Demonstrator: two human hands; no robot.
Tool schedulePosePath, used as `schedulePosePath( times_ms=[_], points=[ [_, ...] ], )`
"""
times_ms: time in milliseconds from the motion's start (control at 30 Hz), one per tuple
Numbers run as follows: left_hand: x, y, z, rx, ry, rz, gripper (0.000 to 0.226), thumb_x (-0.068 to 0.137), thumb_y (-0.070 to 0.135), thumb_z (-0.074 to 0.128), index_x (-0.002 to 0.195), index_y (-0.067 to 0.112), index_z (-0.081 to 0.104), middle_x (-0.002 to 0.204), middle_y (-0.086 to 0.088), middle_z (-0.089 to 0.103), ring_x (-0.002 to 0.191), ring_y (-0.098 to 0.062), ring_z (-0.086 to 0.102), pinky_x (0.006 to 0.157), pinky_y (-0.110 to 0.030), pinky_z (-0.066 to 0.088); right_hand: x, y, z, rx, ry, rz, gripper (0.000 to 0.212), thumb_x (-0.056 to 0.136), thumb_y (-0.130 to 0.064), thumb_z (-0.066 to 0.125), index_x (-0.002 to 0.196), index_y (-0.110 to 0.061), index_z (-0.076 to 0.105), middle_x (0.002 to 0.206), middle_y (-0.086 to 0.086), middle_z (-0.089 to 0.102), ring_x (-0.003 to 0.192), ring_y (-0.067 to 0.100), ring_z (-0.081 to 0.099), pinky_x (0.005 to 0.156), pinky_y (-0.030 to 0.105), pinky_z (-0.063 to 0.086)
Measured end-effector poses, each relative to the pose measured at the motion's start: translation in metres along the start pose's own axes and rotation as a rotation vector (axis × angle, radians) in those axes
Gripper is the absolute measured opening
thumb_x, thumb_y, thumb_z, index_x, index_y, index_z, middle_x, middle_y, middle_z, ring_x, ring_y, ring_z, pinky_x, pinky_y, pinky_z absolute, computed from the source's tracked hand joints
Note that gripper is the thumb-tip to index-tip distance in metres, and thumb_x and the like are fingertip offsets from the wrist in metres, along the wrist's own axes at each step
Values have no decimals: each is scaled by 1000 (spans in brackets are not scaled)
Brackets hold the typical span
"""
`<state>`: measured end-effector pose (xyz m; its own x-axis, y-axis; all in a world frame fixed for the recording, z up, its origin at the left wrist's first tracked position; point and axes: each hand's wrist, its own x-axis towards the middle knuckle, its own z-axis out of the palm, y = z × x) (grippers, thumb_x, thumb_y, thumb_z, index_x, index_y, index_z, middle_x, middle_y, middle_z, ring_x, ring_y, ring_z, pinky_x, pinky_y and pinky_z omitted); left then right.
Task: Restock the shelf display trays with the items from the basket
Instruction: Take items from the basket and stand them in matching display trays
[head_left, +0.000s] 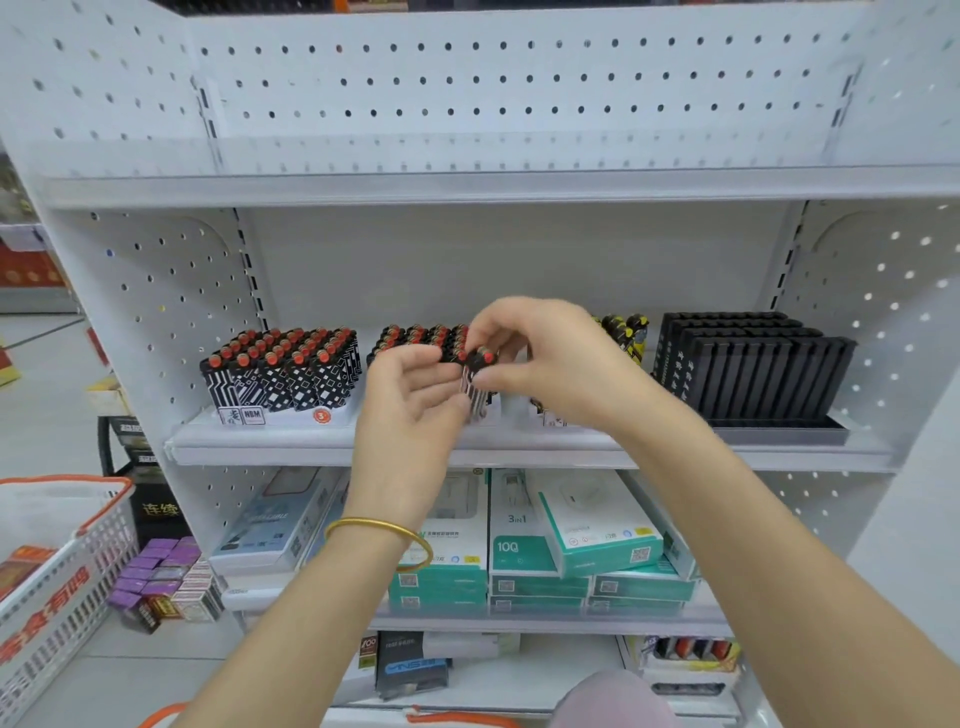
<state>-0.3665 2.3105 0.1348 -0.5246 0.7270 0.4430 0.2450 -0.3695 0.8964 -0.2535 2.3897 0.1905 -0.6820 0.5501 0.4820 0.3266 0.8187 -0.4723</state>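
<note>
Right hand (540, 358) pinches one upright lighter (480, 361) by its top; left hand (410, 400) cups spares (475, 402) beneath. The half-filled rows (421, 338) stand directly behind both hands.

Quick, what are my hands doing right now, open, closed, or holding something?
Left hand: holds a small bunch of lighters.
Right hand: pinches the top of the same bunch.
</note>
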Motion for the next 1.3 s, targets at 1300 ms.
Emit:
schedulePosePath(
  times_ms=[1300],
  points=[
    [-7,-56,-114,1020,199,449,38,75,5,43,106,8,65,118,-16,55,110,-31,42,91,-42,38,36,-60,81,-240,53,-114,27,90,-14,56,116,-16,62,111,6,63,105,27,55,91,37,43]
  ],
)
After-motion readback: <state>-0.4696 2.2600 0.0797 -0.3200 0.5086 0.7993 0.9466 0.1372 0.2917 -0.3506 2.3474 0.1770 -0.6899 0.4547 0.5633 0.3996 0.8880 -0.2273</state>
